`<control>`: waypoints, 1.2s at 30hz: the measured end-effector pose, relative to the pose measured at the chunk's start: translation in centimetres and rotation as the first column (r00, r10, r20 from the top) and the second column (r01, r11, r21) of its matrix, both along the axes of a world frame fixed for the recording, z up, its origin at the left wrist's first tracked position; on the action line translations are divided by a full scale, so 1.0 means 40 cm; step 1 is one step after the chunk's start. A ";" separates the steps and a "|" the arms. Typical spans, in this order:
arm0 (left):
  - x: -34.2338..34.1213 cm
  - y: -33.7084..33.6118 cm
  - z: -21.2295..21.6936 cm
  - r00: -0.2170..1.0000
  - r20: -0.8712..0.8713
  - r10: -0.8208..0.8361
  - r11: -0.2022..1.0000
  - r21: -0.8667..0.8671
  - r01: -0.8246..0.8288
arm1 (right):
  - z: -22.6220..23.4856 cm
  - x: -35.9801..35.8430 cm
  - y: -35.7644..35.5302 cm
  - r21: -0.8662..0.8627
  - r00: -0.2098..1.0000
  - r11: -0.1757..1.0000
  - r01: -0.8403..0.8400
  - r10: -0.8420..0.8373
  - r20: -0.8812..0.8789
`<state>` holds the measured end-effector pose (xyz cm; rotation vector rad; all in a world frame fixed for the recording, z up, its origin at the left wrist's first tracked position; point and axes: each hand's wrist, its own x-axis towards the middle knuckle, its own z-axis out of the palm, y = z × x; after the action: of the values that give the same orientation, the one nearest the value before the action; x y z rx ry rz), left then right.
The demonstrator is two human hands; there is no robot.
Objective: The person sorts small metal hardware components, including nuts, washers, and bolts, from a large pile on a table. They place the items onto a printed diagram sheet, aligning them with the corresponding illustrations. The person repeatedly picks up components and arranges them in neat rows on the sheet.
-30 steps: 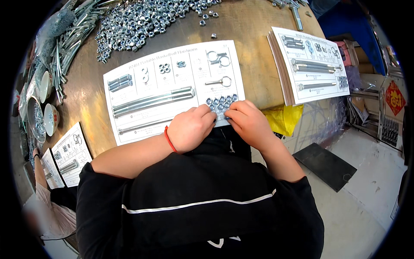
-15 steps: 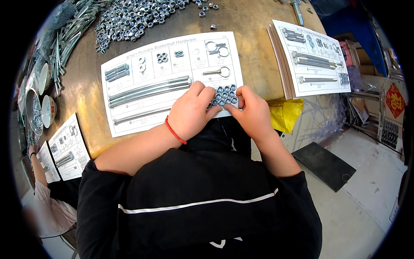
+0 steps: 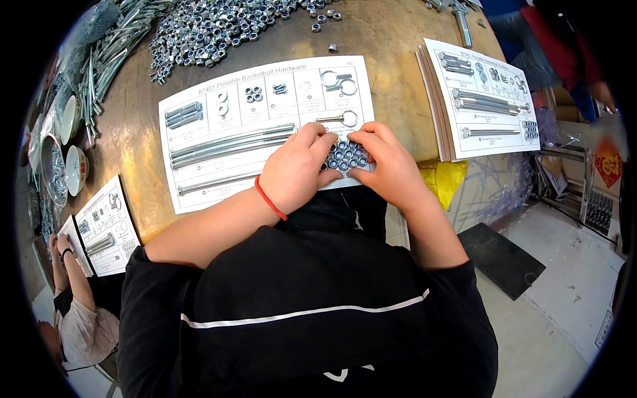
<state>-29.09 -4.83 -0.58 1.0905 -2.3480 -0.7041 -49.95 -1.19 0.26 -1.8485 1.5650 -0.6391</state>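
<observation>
A cluster of lock nuts (image 3: 346, 156), silver with blue inserts, sits in tight rows on the lower right corner of a printed card (image 3: 219, 149) with pictures of hardware. My left hand (image 3: 298, 164), with a red cord at the wrist, closes against the cluster's left side with bent fingers and thumb. From the other side my right hand (image 3: 390, 162) grips it, fingertips at the far right edge and thumb at the near one. The fingers cover the cluster's ends.
A big heap of loose lock nuts (image 3: 212, 30) lies at the back, beside long bolts (image 3: 119, 56). White bowls (image 3: 76, 169) stand at the left. Another card (image 3: 484, 99) rests at the table's right edge, above a yellow bag (image 3: 446, 182). A co-worker (image 3: 86, 318) sits at lower left.
My right hand's fingers have spread over the cluster's far right edge, and the nuts sit slightly lower in view. A person in dark red has appeared at the upper right; the co-worker's second hand now shows.
</observation>
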 end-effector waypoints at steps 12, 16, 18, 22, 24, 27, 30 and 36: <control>0.051 0.020 0.033 0.991 0.131 0.022 1.000 -0.020 -0.019 | 0.002 -0.005 0.055 -0.001 0.973 0.976 0.219 -0.219 -0.068; 0.172 0.010 0.077 0.974 0.056 0.219 0.975 -0.033 -0.218 | -0.016 -0.007 0.074 -0.141 0.939 0.938 0.317 -0.332 -0.095; 0.305 -0.002 0.067 0.914 -0.014 0.405 0.909 -0.105 -0.404 | -0.043 -0.007 0.088 -0.251 0.934 0.922 0.297 -0.334 -0.123; 0.513 0.036 -0.002 0.763 0.073 0.642 0.763 0.034 -0.645 | -0.039 0.065 0.088 -0.218 0.941 0.921 0.322 -0.336 -0.033; 0.540 0.063 -0.009 0.758 -0.111 0.642 0.704 0.478 -0.526 | -0.034 0.089 0.077 -0.162 0.934 0.919 0.358 -0.354 0.059; 0.479 0.055 0.030 0.401 -0.372 0.837 0.530 0.735 -0.424 | -0.032 0.100 0.044 0.308 0.549 0.823 0.478 -0.553 0.626; 0.540 0.005 0.024 0.077 -0.334 0.939 0.342 0.924 -0.173 | -0.008 0.096 0.034 0.331 0.479 0.815 0.476 -0.556 0.679; 0.621 -0.008 0.049 0.069 -0.318 0.946 0.291 0.921 0.260 | 0.026 0.093 0.037 0.293 0.411 0.807 0.513 -0.530 0.741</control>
<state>-4.26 -5.15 1.38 1.0683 -0.1474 -1.7475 -46.21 0.27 1.29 -0.7226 1.4262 -1.4941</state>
